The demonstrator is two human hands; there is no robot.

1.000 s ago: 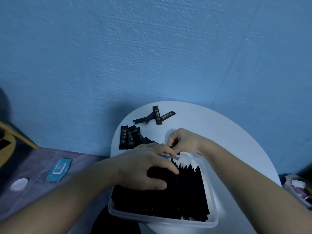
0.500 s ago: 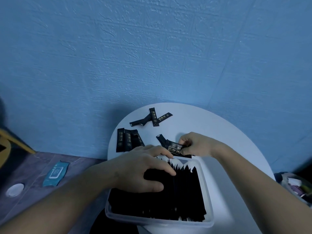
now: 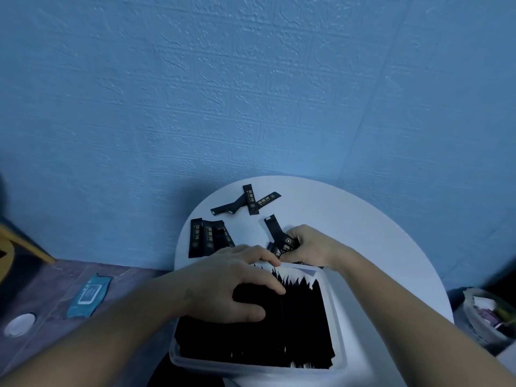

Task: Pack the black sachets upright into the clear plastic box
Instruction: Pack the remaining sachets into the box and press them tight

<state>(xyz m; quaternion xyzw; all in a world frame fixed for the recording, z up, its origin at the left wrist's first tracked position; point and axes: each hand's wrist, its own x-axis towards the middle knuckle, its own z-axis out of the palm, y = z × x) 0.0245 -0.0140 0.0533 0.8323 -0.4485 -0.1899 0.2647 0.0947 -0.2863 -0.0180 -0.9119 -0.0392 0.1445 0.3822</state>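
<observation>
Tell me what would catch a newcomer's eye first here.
The clear plastic box sits at the near edge of the round white table, almost full of upright black sachets, with the left hand resting on them. Just beyond its far rim, the right hand grips a few more sachets. Loose sachets lie further back.

A blue wall point(image 3: 251, 79) embossed with a faint brick-like pattern fills the upper two thirds of the view, lit by dim, cool bluish light. A round white tabletop point(image 3: 363, 233) stands against it, above a dull purple-grey floor point(image 3: 55, 280). On the floor at left lie a teal wipes packet point(image 3: 88, 296) and a small white disc point(image 3: 19, 325), near a yellow furniture edge point(image 3: 16, 241); a cluttered bin point(image 3: 485, 317) sits at right.
</observation>
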